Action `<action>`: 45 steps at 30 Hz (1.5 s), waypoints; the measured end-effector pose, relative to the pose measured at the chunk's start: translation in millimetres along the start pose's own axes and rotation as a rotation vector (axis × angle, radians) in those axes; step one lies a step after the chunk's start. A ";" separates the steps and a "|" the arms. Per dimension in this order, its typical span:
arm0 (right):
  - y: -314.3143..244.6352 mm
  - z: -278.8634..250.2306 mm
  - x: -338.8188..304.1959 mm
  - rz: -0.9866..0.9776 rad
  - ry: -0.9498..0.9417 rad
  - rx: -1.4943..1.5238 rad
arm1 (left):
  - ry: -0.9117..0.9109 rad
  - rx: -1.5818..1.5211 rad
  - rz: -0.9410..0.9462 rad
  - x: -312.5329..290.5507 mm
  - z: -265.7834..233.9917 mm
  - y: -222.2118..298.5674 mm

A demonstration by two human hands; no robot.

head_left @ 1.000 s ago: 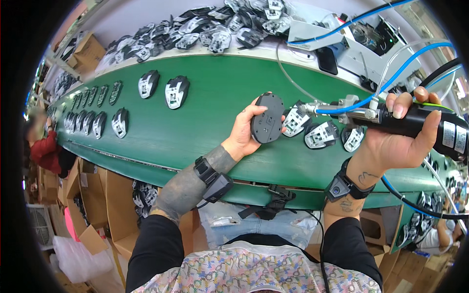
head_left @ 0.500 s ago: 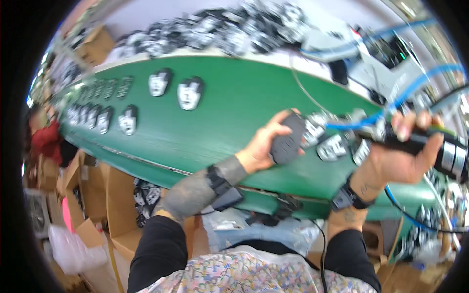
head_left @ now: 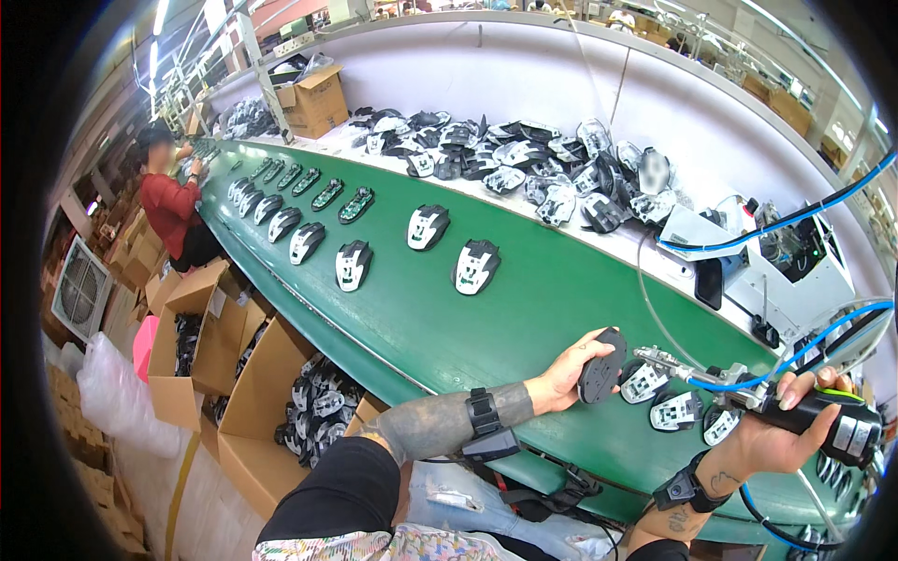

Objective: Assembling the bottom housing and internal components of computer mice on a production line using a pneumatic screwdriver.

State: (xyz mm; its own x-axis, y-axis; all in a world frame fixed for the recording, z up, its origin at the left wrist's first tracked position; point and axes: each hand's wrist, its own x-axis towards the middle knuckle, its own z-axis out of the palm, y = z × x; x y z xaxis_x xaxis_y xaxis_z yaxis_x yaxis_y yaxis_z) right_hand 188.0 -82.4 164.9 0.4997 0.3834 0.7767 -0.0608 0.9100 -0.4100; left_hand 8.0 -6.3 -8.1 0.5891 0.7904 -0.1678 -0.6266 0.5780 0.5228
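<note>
My left hand [head_left: 567, 372] is closed around a dark computer mouse [head_left: 601, 366], whose flat base faces the screwdriver. In my right hand [head_left: 773, 423] is a black power screwdriver [head_left: 823, 421], gripped by its body, with a metal nozzle pointing left. A blue hose [head_left: 812, 352] runs by the screwdriver's front end. The nozzle tip is just right of the mouse, apart from it. Beneath and beyond the tip, open mouse shells in white and black lie on the green belt, among them a mouse shell [head_left: 675, 411] between my hands.
Mouse shells [head_left: 477, 267] and small circuit boards [head_left: 355, 205] line the green belt [head_left: 393, 323] leftward. A heap of shells [head_left: 524, 154] covers the white ledge behind. A white machine [head_left: 739, 248] stands at right. Boxes [head_left: 267, 411] of parts sit below; a person in red [head_left: 170, 206] works far left.
The view has shifted, showing more of the left and the far wall. Both hands appear lower in the picture, still holding the mouse and the screwdriver.
</note>
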 end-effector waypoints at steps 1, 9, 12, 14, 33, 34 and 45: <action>1.6 0.1 -1.1 0.015 0.005 0.000 | -0.003 0.003 0.002 -1.3 0.4 -0.1; 5.9 2.6 -11.1 0.088 -0.029 0.008 | -0.100 -0.003 -0.034 -8.8 -0.1 -7.7; 11.0 -1.9 -5.7 0.092 -0.067 0.064 | -0.127 -0.010 -0.015 -3.4 2.6 -6.6; 9.2 0.4 -0.4 0.108 -0.041 0.149 | -0.115 0.020 0.000 -3.4 7.4 -0.5; 15.6 -2.3 -2.0 0.109 -0.136 0.065 | -0.142 -0.014 -0.045 -12.7 10.1 5.5; 16.2 -2.8 -1.7 0.117 -0.157 0.084 | -0.152 -0.004 -0.041 -12.1 9.1 4.6; 6.8 2.4 2.0 0.145 -0.128 0.068 | 0.128 0.040 0.097 2.6 -5.6 16.6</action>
State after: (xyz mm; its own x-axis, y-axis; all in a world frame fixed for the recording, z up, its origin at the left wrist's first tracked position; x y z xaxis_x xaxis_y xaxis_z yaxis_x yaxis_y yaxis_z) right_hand 186.5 -75.0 164.8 0.3680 0.5243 0.7679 -0.1845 0.8506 -0.4924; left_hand -3.8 6.5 -4.6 0.4553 0.8630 -0.2189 -0.6551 0.4912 0.5741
